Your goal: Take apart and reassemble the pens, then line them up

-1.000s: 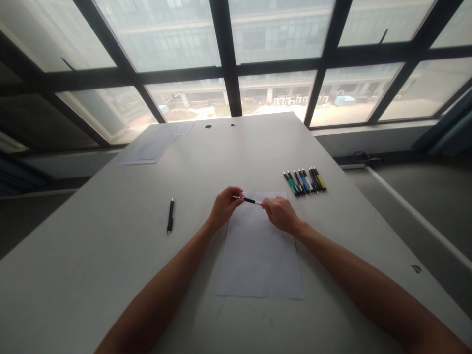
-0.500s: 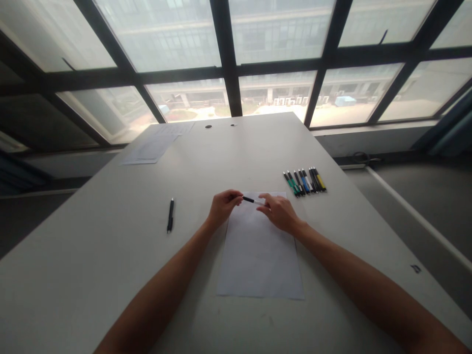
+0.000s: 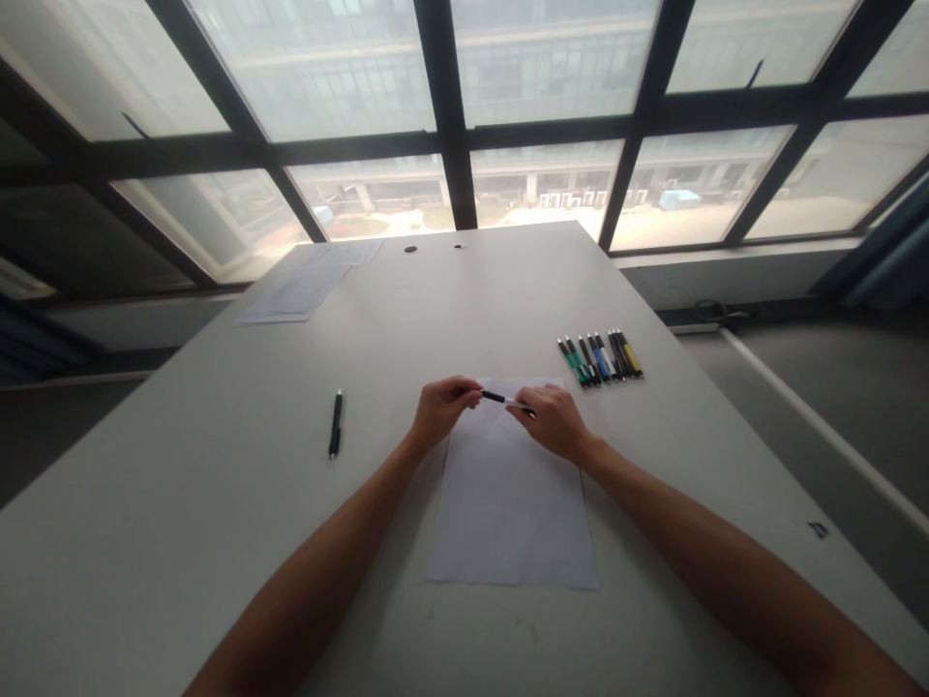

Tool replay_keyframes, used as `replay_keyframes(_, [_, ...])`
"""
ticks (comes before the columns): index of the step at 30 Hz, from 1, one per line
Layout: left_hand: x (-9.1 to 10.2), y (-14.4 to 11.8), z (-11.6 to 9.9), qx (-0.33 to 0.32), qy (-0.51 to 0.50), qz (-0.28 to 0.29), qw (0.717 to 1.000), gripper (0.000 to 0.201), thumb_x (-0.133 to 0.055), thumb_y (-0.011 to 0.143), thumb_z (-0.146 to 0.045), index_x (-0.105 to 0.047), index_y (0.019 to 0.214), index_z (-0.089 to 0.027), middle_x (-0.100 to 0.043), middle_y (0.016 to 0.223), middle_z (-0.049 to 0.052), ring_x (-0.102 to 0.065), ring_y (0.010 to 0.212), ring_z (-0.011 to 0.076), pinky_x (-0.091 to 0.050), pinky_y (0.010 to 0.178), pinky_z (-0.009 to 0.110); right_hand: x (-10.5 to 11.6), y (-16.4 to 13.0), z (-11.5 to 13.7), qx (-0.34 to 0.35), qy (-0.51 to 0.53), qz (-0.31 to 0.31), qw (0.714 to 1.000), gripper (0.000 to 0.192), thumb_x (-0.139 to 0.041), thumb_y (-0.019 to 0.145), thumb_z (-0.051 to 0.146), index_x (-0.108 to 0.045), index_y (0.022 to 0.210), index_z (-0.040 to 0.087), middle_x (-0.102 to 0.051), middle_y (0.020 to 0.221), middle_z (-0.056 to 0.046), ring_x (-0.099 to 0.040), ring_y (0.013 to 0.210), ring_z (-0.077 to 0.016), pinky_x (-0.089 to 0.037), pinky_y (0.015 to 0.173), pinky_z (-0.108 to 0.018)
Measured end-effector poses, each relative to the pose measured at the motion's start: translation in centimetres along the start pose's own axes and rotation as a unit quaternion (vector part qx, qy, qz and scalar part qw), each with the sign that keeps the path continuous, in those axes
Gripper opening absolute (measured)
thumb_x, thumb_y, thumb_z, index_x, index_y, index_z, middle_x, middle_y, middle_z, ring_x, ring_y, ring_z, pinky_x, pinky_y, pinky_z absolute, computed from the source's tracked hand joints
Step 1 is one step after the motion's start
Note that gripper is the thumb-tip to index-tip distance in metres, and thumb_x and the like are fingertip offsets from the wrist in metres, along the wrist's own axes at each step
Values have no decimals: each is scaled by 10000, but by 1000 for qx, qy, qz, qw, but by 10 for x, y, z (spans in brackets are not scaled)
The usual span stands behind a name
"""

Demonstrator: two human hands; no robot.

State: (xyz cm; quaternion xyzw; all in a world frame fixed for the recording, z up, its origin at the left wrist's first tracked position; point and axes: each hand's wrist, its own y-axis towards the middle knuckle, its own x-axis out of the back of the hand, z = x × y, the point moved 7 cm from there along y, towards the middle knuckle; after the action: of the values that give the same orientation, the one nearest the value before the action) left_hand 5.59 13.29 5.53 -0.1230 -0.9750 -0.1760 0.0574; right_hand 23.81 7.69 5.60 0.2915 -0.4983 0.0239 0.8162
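Observation:
A pen (image 3: 494, 396) with a black grip section and a whitish barrel is held level between both hands. The fingertips of my left hand (image 3: 444, 407) pinch its black end. My right hand (image 3: 550, 416) has its thumb and fingers closed on the whitish end, which is mostly hidden in the grasp. Beneath both hands lies a white sheet of paper (image 3: 514, 523), its far edge partly covered by them.
One black pen (image 3: 335, 424) lies alone to the left. Several pens (image 3: 599, 359) with green, blue, white, black and yellow parts lie in a row at the right. Papers (image 3: 297, 290) rest at the table's far left. A small dark item (image 3: 818, 530) sits near the right edge.
My right fingers have closed from a looser, spread pose onto the pen's whitish end. The left hand and pen have shifted very slightly to the right.

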Motion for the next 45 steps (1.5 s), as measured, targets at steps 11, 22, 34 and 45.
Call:
replay_keyframes(11, [0,0,2,6,-16,0,1000,242,-823,730,-352,-754,810,-135,-685,620,36,-599,560,118,-493,544,234,6,-2,5,20,13,-42,999,279,-574,974,426,-667,869,184,-732,768,-39,-633,694,-163,-333,727,-283])
replay_keyframes(22, [7,1,0,25,-27,-40,999,280,-823,732,-383,-741,819,-129,-681,632,34,-602,576,122,-509,586,254,12,-4,2,-6,174,-52,983,295,-634,917,422,-696,1097,196,-718,721,-18,-634,634,-148,-433,665,-274])
replay_keyframes(34, [-6,-3,11,61,-113,23,992,293,-828,743,-369,-719,836,-113,-695,674,49,-621,608,127,-499,598,257,1,-1,-3,-131,577,-47,805,427,-773,786,450,-700,1128,204,-745,892,-59,-675,743,-162,-551,652,-298])
replay_keyframes(45, [-9,-2,-6,-66,170,31,983,323,-565,950,-435,-736,1081,-193,-757,1008,95,-686,965,211,-536,876,364,-5,1,-32,-185,524,-137,820,351,-690,833,508,-668,951,178,-720,798,-51,-650,627,-144,-467,503,-241])
